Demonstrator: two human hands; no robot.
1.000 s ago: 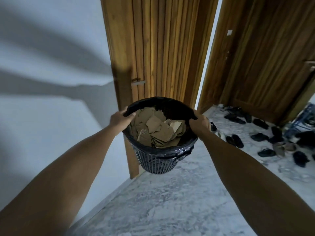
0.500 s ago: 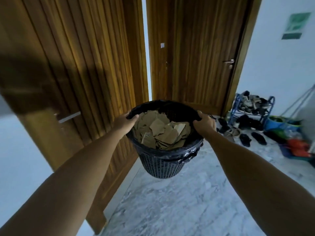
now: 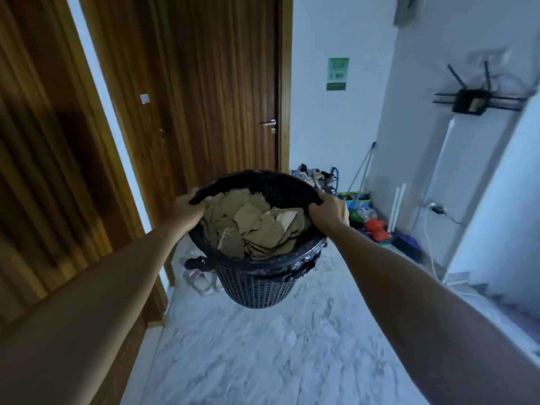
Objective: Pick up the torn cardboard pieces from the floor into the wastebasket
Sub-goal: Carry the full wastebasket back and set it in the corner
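A black mesh wastebasket (image 3: 254, 283) lined with a black bag hangs in the air in front of me, well above the marble floor. Several torn brown cardboard pieces (image 3: 257, 226) fill it nearly to the rim. My left hand (image 3: 185, 210) grips the rim on the left side, and my right hand (image 3: 330, 211) grips the rim on the right side. I see no cardboard on the visible floor.
Wooden doors (image 3: 210, 97) stand ahead and to the left, with a bright gap between them. A shoe rack (image 3: 317, 178), mop handle, coloured bucket and bags (image 3: 375, 229) crowd the right corner. Sandals (image 3: 198, 276) lie under the basket by the door. A white wall edge juts in at right.
My view has swung to the right, bringing the right wall and corner clutter into sight. Both hands keep the same grip on the basket rim.
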